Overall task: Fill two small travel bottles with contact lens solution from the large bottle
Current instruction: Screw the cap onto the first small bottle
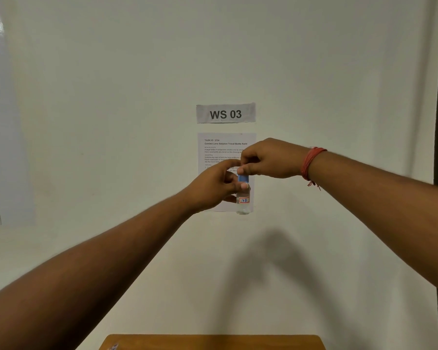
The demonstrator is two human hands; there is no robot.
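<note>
Holding a small travel bottle (pixel 243 202) up before the wall, well above the bench (pixel 213 342), the left hand (pixel 216 184) grips its neck while the right hand (pixel 268 159) pinches the blue cap (pixel 243 178); likely capping or uncapping, so twist next

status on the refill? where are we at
Done: cannot confirm; the small clear bottle labelled 17B looks nearly empty. In hand: left hand grips it upright in the air, right hand pinches its blue cap. Left: large bottle and second travel bottle are out of view.
</note>
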